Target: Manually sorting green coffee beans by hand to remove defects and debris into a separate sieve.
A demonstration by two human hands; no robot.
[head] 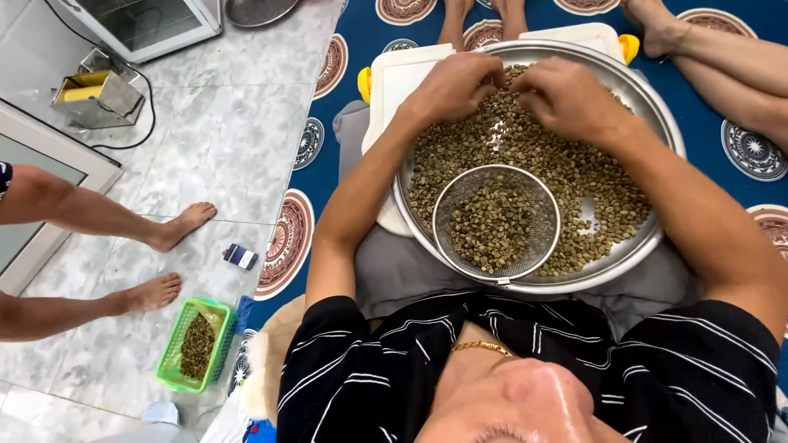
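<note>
While most beans (566,176) lie loose in the metal tray (657,115) on the lap, a sieve (496,221) resting in it holds a modest sorted heap, so much sorting looks left. Left hand (455,82) and right hand (562,97) press into the far beans, fingers curled together, seemingly pinching a few.

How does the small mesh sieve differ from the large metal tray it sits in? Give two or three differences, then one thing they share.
The mesh sieve is much smaller than the metal tray and rests inside it. The sieve is woven wire mesh; the tray is solid, shiny metal. The left hand and right hand pick among beans at the tray's far side, not in the sieve. Both are round and hold greenish beans.
</note>
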